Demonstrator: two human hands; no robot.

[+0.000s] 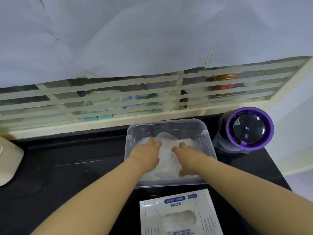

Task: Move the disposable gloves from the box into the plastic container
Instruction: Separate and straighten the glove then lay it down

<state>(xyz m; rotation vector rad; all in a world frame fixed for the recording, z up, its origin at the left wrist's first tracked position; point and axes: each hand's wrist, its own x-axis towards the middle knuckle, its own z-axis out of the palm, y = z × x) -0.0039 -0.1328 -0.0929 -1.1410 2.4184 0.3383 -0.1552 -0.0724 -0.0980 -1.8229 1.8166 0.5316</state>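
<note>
Head view shows the left hand point(145, 155) and right hand point(187, 160), each grip released with fingers fairly flat, pressing down on the disposable gloves point(166, 156) piled inside the clear plastic container point(209, 143) on the dark table point(76, 167), with the box point(177, 203) lying just on its near side.
</note>
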